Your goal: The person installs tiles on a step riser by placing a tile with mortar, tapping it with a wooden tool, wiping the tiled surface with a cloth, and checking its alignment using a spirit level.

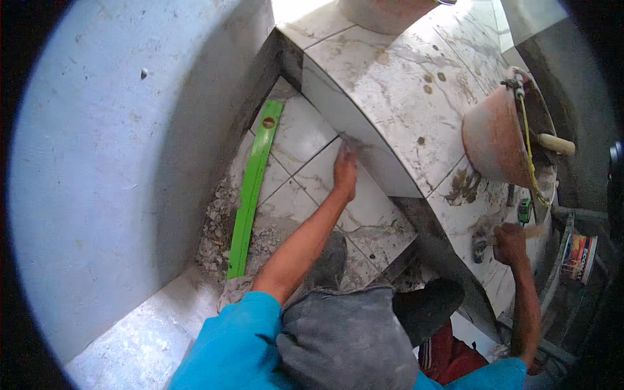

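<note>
Long green level (252,195) lies slanted over rubble (218,224) and tiles; white, grey-veined, dusty floor tile (374,205) sits under left hand (346,172), grip can't tell; dark-headed hammer (480,248), pale handle, is clenched in right hand (511,244) at the right; bluish-grey wall (104,162) left, stained tiled step (396,97), reddish bucket (491,143) right.

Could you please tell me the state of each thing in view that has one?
Hammer: gripped in the right hand.
Left hand: resting on the floor tiles.
Floor tiles: laid side by side, dusty.
Green spirit level: lying over tiles and rubble.
Rubble: loose, broken.
Right-hand bucket: open, wooden-handled tool inside.
</note>
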Demonstrator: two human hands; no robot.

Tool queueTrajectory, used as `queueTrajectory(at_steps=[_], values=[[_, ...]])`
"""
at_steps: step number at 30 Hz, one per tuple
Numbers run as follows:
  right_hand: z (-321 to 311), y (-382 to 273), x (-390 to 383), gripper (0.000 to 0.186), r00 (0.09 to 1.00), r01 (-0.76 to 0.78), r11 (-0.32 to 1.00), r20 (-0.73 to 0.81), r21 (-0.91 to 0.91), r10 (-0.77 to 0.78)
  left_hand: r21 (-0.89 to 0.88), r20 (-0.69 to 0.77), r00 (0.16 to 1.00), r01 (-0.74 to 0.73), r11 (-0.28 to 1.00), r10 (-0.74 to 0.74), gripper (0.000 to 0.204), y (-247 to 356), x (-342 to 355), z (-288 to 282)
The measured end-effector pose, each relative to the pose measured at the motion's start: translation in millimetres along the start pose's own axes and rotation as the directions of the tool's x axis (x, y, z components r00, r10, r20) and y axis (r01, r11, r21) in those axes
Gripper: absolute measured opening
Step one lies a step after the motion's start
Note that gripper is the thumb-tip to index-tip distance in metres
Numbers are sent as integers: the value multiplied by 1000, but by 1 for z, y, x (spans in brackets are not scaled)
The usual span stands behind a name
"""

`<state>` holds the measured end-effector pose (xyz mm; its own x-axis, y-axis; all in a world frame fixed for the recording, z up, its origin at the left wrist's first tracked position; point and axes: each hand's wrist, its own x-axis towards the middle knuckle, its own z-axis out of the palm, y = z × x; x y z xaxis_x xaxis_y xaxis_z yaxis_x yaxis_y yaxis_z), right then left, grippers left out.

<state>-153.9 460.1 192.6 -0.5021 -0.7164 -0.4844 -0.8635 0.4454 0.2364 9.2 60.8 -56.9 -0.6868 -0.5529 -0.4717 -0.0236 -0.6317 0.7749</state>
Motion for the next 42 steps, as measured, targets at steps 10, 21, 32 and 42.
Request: queueTrajectory(at_steps=[10,21,32,42], values=[[-97,-198,30,35,795,264,430,-447,863,409,426,214,964,-236,874,156,76,-84,-51,34],[-76,-434,239,16,527,812,466,-786,352,-324,356,331,936,-242,903,120,90,-86,-88,20],[-22,-428,275,8,448,843,516,-724,148,-524,250,382,867,-430,868,320,98,-119,-63,30],[-22,-416,282,9,508,792,605,-643,86,-573,403,400,889,-387,829,221,100,-109,-62,26]])
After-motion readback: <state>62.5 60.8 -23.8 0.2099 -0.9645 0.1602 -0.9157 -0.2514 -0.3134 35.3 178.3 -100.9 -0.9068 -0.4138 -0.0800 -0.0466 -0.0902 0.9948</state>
